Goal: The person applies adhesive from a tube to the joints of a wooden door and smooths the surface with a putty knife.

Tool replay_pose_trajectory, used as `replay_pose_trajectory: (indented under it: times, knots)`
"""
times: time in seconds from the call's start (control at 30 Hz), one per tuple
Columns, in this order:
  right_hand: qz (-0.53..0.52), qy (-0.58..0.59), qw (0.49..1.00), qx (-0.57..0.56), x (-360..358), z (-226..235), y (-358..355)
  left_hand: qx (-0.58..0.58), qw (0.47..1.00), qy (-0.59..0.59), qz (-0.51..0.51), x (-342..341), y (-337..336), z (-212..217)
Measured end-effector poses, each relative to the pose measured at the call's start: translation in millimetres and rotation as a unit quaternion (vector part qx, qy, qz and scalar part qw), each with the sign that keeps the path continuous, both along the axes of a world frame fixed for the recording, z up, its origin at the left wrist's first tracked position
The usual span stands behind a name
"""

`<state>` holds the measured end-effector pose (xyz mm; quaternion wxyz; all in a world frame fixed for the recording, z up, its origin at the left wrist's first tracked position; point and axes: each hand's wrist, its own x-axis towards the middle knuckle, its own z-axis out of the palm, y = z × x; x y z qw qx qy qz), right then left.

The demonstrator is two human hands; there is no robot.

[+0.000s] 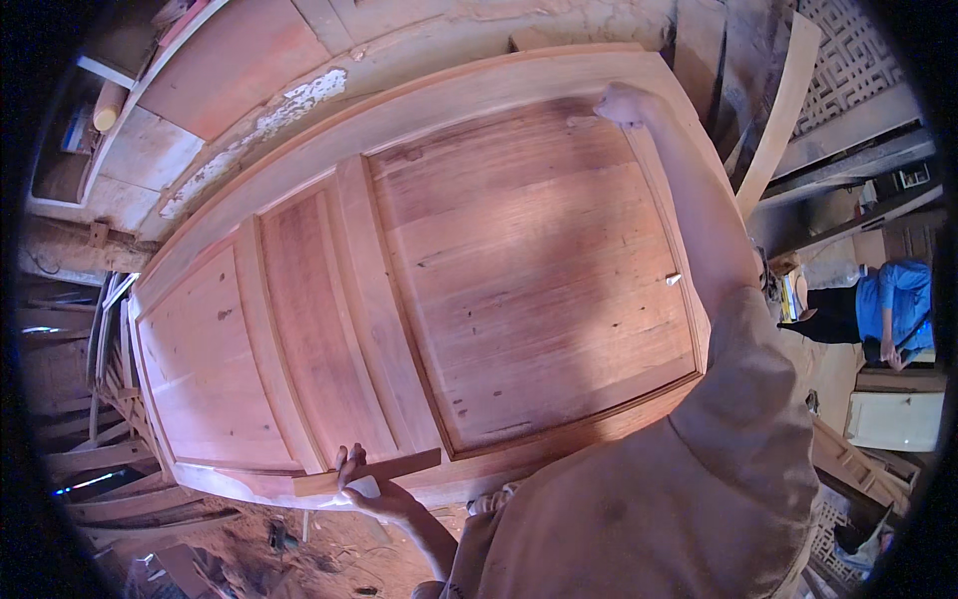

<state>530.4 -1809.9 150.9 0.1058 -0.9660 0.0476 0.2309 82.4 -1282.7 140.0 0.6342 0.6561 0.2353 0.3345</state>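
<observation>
A large reddish wooden door [519,270] with framed panels lies in front of me. My left hand [384,501] is at its near edge, its fingers closed round a flat wooden strip [399,466]. A small white piece [365,487] shows between that hand and the strip; I cannot tell what it is. With my arm stretched far out, my right hand [623,106] is closed at the far right corner of the big panel. Something thin and pale sticks out leftward from its fingers, too small to name. A small white cone-shaped object [674,280] rests at the panel's right side.
Beyond the door runs a wall [239,60] with peeling paint. Timber pieces [100,439] are stacked at left, and a long pale board [783,115] leans at the far right. A person in blue [898,299] is at the right. Debris covers the ground [329,559] below.
</observation>
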Motion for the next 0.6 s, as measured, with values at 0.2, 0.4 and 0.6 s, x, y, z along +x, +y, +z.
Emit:
replay_pose_trajectory:
  times: [0.2, 0.4, 0.6]
  knots:
    - [-0.002, -0.004, 0.998, 0.069, -17.7, -7.9, 11.6, -0.001, 1.000, 0.009, 0.003, -2.1, -2.7, -0.7]
    - [-0.113, -0.293, 0.949, 0.003, -151.4, -91.5, 55.2, 0.002, 0.999, 0.031, -0.025, 2.1, -11.3, -10.8]
    - [-0.086, -0.378, 0.922, 0.006, -226.9, -108.0, 112.4, 0.029, 0.992, 0.061, -0.104, 24.6, -43.3, -7.1]
